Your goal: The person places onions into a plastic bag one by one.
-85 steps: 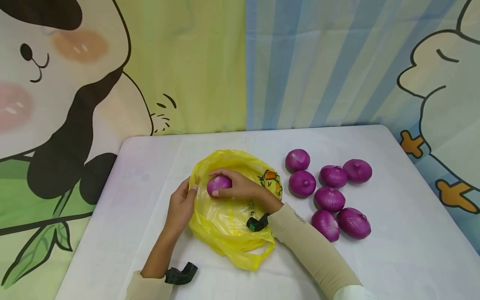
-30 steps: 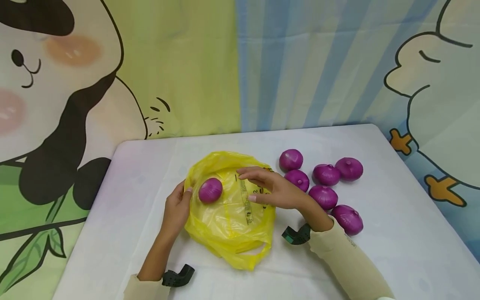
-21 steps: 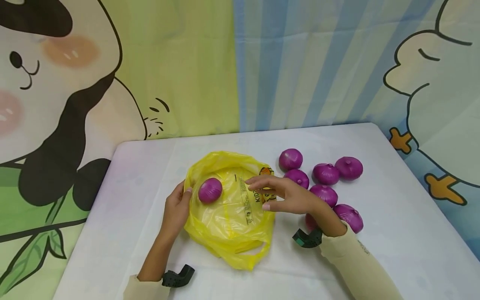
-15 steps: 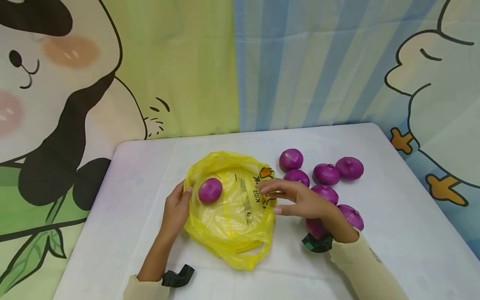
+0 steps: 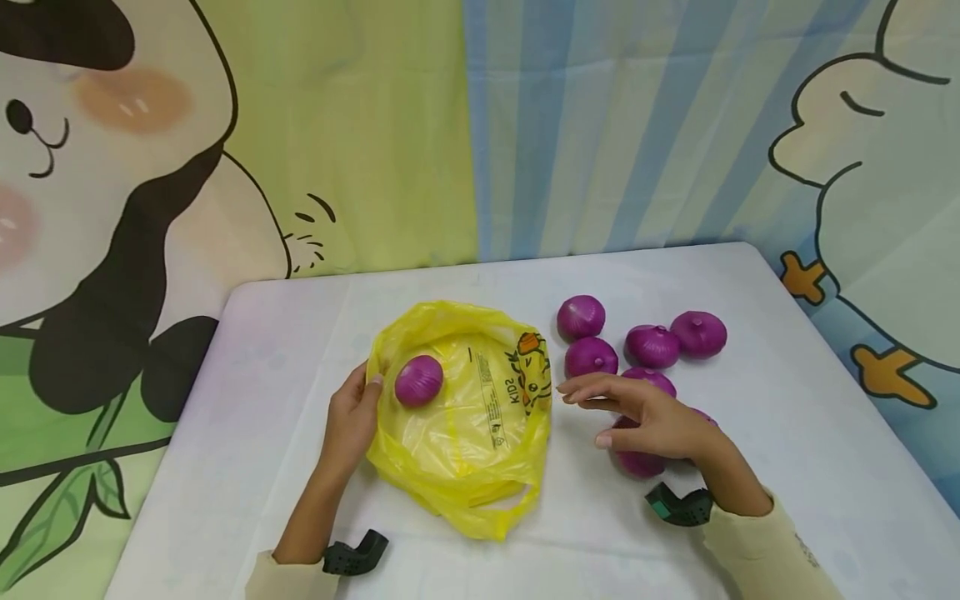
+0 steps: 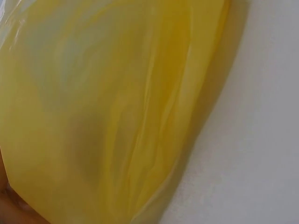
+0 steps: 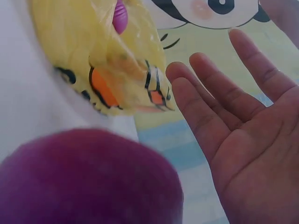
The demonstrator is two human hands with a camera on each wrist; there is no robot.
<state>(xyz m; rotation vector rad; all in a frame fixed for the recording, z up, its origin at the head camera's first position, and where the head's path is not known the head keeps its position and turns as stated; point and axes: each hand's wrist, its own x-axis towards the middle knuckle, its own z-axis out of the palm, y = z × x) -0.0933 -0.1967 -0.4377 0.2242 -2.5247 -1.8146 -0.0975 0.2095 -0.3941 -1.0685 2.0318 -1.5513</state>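
A yellow plastic bag (image 5: 450,458) with a printed cartoon lies spread with its mouth up on the white table. Inside it, toward the left, rests one purple onion (image 5: 418,381). My left hand (image 5: 352,425) pinches the bag's left rim between thumb and fingers. To the right of the bag my right hand (image 5: 645,417) hovers with loosely extended fingers, holding nothing. Under and beside it an onion (image 5: 637,450) is partly covered by the hand. In the right wrist view a large blurred onion (image 7: 93,177) fills the lower left, apart from the palm (image 7: 266,158).
More onions stand at the right: one at the back (image 5: 581,317), one in front of it (image 5: 591,357), and two side by side (image 5: 652,347). Others are partly hidden by my right hand. The table (image 5: 300,333) ends at a cartoon-printed curtain (image 5: 375,150).
My right hand let go of the onion inside the bag, then drew back to the right, out over the loose onions. My left hand keeps its hold on the bag rim.
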